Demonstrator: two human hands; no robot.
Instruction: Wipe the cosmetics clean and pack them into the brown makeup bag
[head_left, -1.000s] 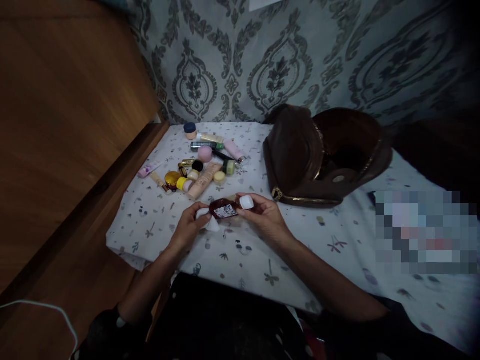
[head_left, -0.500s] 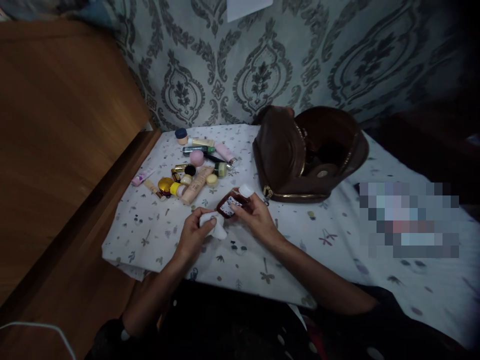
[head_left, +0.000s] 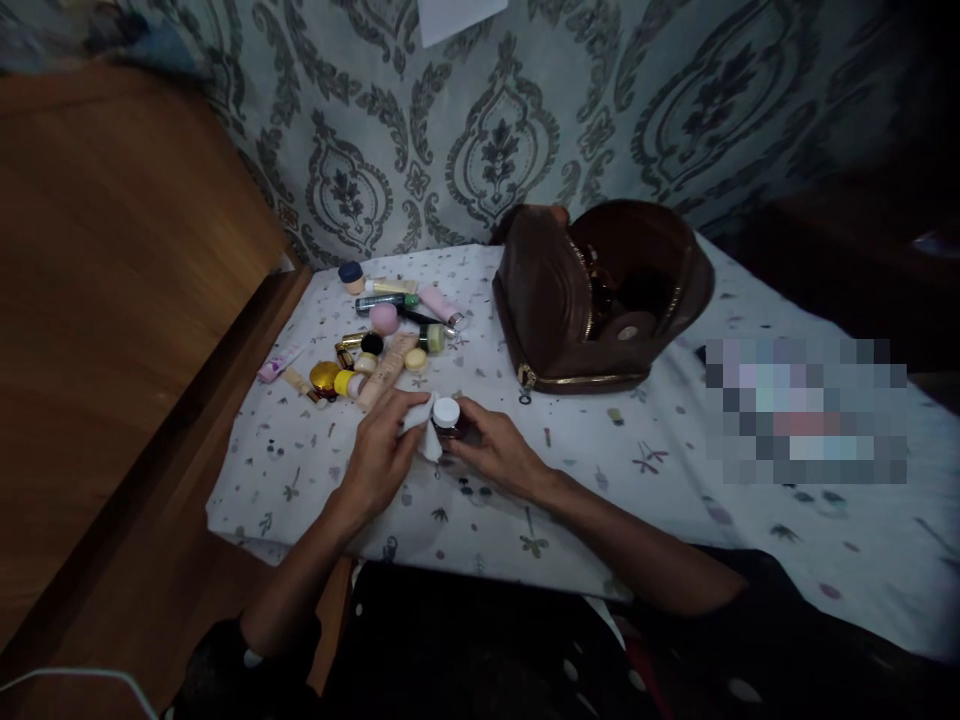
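Observation:
A white tissue is pinched between the thumb and fingers of my left hand. My right hand grips a small dark red-brown bottle by its side, with its white cap facing up toward me. The tissue touches the bottle's left side, and most of the bottle is hidden by my fingers. Just beyond my left hand lies a beige tube, with a yellow-capped container and a round cream-coloured jar beside it.
An open brown bag with a gold zipper stands behind my right hand. Several more cosmetics, among them a pink jar and a navy-lidded jar, lie back left. A wooden panel borders the left side. A blurred patch covers something at right.
The bottle has turned from lying sideways, label showing, to cap up. Both hands have come closer together, and the tissue now meets the bottle's side. The view has shifted slightly.

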